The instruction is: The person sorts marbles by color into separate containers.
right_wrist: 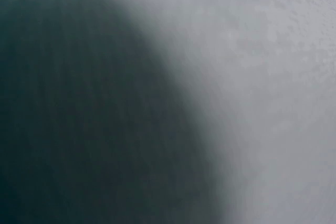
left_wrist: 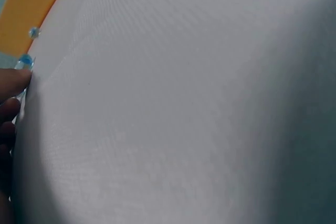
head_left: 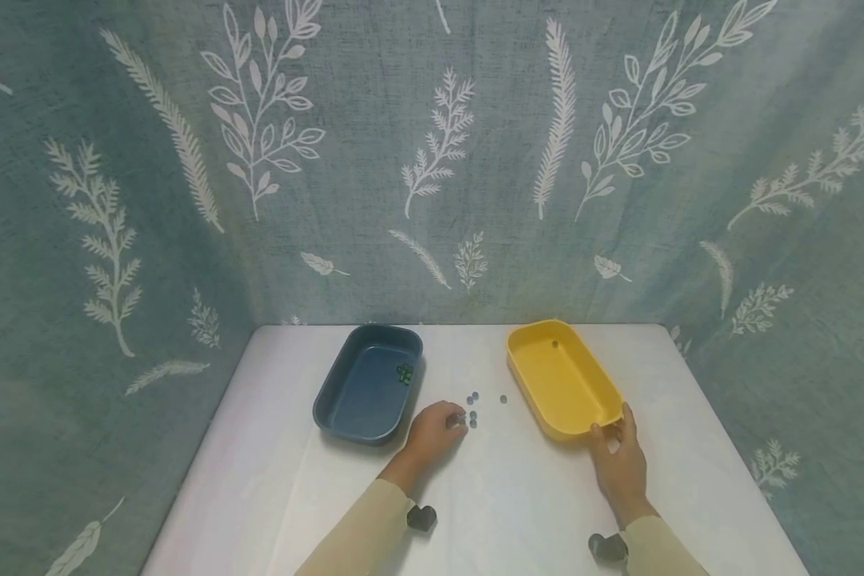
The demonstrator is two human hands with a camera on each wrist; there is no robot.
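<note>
From the head view, my left hand (head_left: pixel 428 436) is low over the white table (head_left: pixel 511 496), thumb and fingers curved around small glassy marbles (head_left: pixel 473 415); I cannot tell whether I am pinching one. Most of them lie in a loose group at my fingertips, while a lone marble (head_left: pixel 503 399) sits nearer the yellow tray (head_left: pixel 562 384). My right hand (head_left: pixel 622 468) grips that tray by its near right corner, and one small dark piece (head_left: pixel 555 344) lies inside at the far end. Left of my left hand stands the blue tray (head_left: pixel 374 388), with green pieces (head_left: pixel 405 374) clustered along its right side. In the left wrist view, my fingertips show at the left edge, one against a blue-tinted marble. The right wrist view gives only dark blur beside a pale surface.
</note>
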